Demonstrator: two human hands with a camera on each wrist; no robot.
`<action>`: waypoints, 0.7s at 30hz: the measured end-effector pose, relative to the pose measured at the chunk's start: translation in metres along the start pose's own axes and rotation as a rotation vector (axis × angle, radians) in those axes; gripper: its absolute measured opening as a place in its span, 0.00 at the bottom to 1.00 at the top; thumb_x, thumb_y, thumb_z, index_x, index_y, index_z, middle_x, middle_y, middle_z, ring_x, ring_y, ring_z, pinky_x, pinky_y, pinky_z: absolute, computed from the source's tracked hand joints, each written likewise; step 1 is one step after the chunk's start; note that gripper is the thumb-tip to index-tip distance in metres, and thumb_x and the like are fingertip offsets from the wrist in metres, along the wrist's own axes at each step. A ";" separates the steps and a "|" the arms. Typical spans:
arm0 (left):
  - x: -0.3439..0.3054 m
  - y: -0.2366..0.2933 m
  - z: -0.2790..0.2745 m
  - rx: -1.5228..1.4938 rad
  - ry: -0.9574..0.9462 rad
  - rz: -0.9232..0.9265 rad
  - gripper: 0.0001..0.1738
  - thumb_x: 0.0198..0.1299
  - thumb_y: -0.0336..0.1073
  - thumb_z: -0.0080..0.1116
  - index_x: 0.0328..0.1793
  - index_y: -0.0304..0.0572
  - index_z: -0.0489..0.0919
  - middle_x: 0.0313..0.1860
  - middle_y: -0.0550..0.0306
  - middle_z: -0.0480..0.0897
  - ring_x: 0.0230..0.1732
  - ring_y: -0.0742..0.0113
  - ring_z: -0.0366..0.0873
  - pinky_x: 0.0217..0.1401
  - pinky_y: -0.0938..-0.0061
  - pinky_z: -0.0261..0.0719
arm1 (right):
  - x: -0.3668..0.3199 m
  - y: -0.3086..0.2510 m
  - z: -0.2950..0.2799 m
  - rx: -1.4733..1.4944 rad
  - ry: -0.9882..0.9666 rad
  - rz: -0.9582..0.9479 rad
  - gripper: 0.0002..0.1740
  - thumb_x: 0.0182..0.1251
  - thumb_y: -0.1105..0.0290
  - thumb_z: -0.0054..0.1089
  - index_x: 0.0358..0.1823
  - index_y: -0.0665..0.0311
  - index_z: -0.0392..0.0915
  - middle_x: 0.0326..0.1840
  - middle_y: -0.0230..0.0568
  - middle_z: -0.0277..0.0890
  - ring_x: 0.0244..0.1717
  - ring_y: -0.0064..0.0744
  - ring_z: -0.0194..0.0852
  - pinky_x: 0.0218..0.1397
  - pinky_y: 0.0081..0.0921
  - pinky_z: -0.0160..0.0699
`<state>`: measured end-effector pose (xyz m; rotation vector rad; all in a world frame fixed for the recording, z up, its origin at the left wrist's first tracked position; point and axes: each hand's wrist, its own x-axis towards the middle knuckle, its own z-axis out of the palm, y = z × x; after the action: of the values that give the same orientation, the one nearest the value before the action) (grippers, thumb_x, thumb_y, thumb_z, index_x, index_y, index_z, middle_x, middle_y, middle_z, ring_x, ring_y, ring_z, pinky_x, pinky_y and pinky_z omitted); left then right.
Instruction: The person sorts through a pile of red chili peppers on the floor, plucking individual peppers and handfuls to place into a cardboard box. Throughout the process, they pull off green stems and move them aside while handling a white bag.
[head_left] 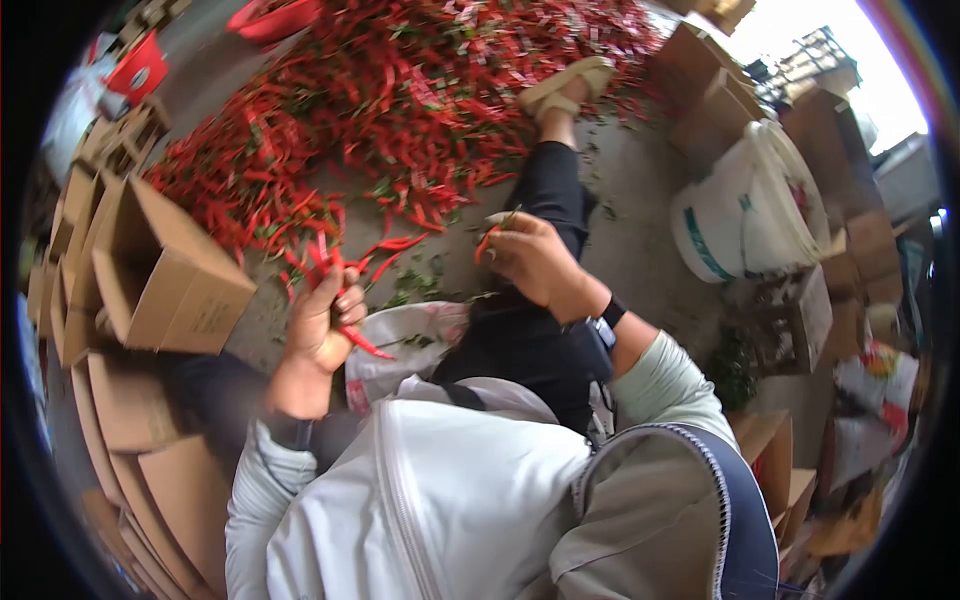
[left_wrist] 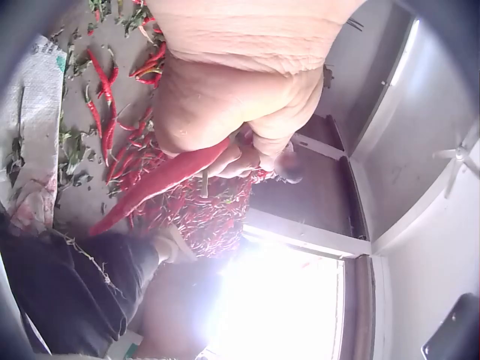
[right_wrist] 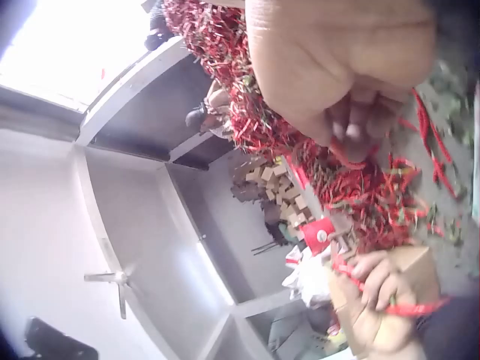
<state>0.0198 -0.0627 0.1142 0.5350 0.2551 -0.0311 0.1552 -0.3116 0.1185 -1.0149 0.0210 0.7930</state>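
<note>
In the head view my left hand (head_left: 325, 322) grips several long red chilies (head_left: 366, 343), their tips sticking out above the fingers and below the palm. One red chili (left_wrist: 161, 186) juts from under the left palm in the left wrist view. My right hand (head_left: 540, 262), over the dark trouser leg, pinches a small red chili (head_left: 486, 243) between thumb and fingers. Its curved red edge (right_wrist: 351, 159) shows below the fingers in the right wrist view. A large heap of red chilies (head_left: 400, 100) with green stems spreads over the floor beyond both hands.
Open cardboard boxes (head_left: 185, 275) stand at the left. A white bucket (head_left: 722, 225) and more cartons (head_left: 715, 100) are on the right. A pale sack (head_left: 410, 335) lies by the lap, with loose leaves (head_left: 418, 285) on the floor. A red basin (head_left: 275, 22) sits at the back.
</note>
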 end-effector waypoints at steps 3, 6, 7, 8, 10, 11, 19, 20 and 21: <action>0.000 0.000 0.002 -0.004 0.007 -0.001 0.07 0.58 0.35 0.55 0.42 0.49 0.73 0.35 0.62 0.73 0.23 0.80 0.63 0.21 0.87 0.62 | -0.010 -0.083 -0.075 -1.038 0.085 -0.604 0.10 0.46 0.80 0.55 0.33 0.65 0.77 0.27 0.34 0.73 0.31 0.28 0.71 0.33 0.22 0.70; 0.002 -0.004 0.004 0.001 0.017 -0.012 0.06 0.58 0.36 0.56 0.41 0.48 0.74 0.34 0.62 0.73 0.22 0.80 0.64 0.21 0.87 0.62 | -0.046 -0.175 -0.109 -0.682 0.280 -1.199 0.06 0.58 0.76 0.46 0.30 0.66 0.74 0.26 0.34 0.70 0.30 0.27 0.67 0.32 0.23 0.69; 0.002 -0.006 0.004 -0.013 0.019 -0.017 0.06 0.58 0.36 0.56 0.40 0.47 0.74 0.34 0.61 0.73 0.22 0.80 0.64 0.21 0.86 0.62 | -0.056 -0.196 -0.112 -0.048 0.402 -1.237 0.05 0.58 0.76 0.47 0.31 0.66 0.73 0.30 0.37 0.72 0.35 0.32 0.70 0.38 0.26 0.72; 0.003 -0.008 0.005 -0.027 0.023 -0.022 0.06 0.58 0.36 0.56 0.40 0.46 0.73 0.33 0.61 0.73 0.22 0.80 0.63 0.21 0.86 0.61 | -0.062 -0.212 -0.115 0.592 0.494 -1.194 0.03 0.59 0.76 0.48 0.32 0.65 0.72 0.34 0.41 0.74 0.40 0.37 0.72 0.45 0.29 0.74; 0.006 -0.010 0.007 -0.040 0.014 -0.022 0.07 0.58 0.35 0.56 0.40 0.44 0.73 0.33 0.61 0.73 0.22 0.80 0.63 0.21 0.86 0.61 | -0.040 -0.206 -0.168 0.410 0.058 -1.116 0.02 0.59 0.77 0.48 0.31 0.65 0.71 0.34 0.41 0.73 0.39 0.36 0.72 0.44 0.29 0.74; 0.006 -0.010 0.006 -0.052 0.017 -0.013 0.07 0.57 0.35 0.56 0.40 0.42 0.73 0.33 0.61 0.73 0.22 0.80 0.63 0.21 0.85 0.60 | -0.027 -0.199 -0.182 0.227 -0.370 -0.987 0.01 0.58 0.77 0.48 0.30 0.65 0.70 0.33 0.40 0.72 0.39 0.36 0.72 0.43 0.29 0.74; 0.001 0.004 0.016 -0.265 0.037 0.197 0.07 0.55 0.31 0.57 0.39 0.44 0.72 0.29 0.62 0.70 0.21 0.79 0.62 0.22 0.83 0.60 | -0.014 0.040 0.097 -0.473 -0.401 0.035 0.17 0.61 0.65 0.56 0.46 0.70 0.71 0.40 0.35 0.72 0.41 0.20 0.69 0.40 0.21 0.72; -0.002 0.007 0.016 -0.246 0.050 0.230 0.07 0.55 0.31 0.57 0.39 0.44 0.71 0.29 0.62 0.70 0.21 0.79 0.62 0.23 0.83 0.61 | -0.010 0.056 0.112 -0.475 -0.393 0.017 0.15 0.61 0.66 0.56 0.44 0.70 0.72 0.38 0.35 0.72 0.39 0.19 0.69 0.38 0.19 0.72; -0.005 0.009 0.011 -0.233 0.060 0.267 0.07 0.55 0.32 0.57 0.38 0.44 0.71 0.29 0.63 0.70 0.23 0.78 0.63 0.24 0.82 0.62 | -0.006 0.069 0.122 -0.479 -0.381 -0.002 0.14 0.61 0.67 0.56 0.43 0.70 0.72 0.36 0.34 0.72 0.37 0.18 0.69 0.36 0.18 0.72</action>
<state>0.0189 -0.0610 0.1292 0.3344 0.2405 0.2716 0.0686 -0.2029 0.1358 -1.2937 -0.5180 1.0047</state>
